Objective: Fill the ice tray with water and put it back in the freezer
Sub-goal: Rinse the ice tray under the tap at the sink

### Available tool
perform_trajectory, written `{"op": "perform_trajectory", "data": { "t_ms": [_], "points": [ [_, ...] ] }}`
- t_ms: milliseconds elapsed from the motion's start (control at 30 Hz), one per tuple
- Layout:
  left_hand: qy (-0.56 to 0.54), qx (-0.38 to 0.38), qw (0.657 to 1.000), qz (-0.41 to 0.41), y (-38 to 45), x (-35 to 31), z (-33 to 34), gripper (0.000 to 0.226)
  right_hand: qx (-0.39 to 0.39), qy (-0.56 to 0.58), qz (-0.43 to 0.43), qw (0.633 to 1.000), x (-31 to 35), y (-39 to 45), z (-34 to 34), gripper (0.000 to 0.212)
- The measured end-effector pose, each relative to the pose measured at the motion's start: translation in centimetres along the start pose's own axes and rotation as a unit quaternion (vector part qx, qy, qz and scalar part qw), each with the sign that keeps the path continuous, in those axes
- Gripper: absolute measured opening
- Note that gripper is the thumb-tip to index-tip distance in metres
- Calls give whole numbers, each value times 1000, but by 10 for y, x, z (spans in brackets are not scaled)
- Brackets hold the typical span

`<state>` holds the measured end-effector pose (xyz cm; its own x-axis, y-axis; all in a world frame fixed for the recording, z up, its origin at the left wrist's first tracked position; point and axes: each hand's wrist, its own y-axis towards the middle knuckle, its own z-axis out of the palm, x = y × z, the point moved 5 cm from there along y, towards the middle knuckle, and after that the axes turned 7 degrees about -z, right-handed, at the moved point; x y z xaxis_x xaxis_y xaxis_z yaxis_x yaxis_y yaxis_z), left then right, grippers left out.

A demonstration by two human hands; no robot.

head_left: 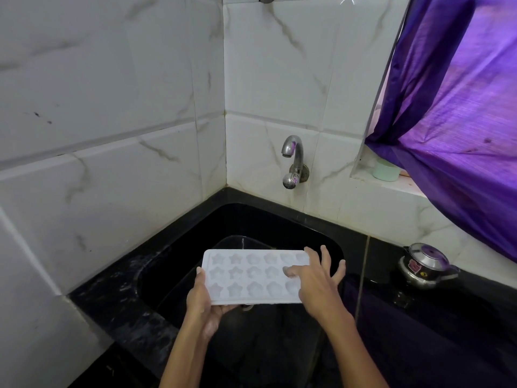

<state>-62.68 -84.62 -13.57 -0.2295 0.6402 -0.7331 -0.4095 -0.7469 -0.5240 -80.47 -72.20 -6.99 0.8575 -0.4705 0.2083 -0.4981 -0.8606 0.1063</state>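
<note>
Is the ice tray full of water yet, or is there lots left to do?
Not yet. Done: the white ice tray is out and held over the black sink. In hand: the left hand grips its near corner, the right hand spreads over its right end. Left: no water runs from the tap, so filling and the trip back to the freezer remain.

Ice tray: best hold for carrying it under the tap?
Probably the flat rim at both short ends of the ice tray, one hand from each side, thumbs on top. The left hand already grips its end so; the right hand rests spread over the moulds.
</note>
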Motion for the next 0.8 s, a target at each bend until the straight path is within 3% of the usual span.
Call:
{"op": "perform_trajectory", "data": {
  "t_ms": [167, 333, 667, 800],
  "points": [
    [10, -4, 1000, -3, -1, 1, -1, 50, 5, -1, 1, 1000, -2, -1, 2, 67],
    [-3, 1, 1000, -6, -4, 2, 3, 48, 7, -6, -2, 1000, -2, -1, 5, 78],
    [2, 7, 1000, -9, -5, 3, 6, 49, -38, 36, -14, 999, 3, 0, -7, 60],
    [7, 8, 1000, -8, -6, 3, 8, 49, -18, 31, -49, 998, 19, 0, -3, 71]
  ]
}}
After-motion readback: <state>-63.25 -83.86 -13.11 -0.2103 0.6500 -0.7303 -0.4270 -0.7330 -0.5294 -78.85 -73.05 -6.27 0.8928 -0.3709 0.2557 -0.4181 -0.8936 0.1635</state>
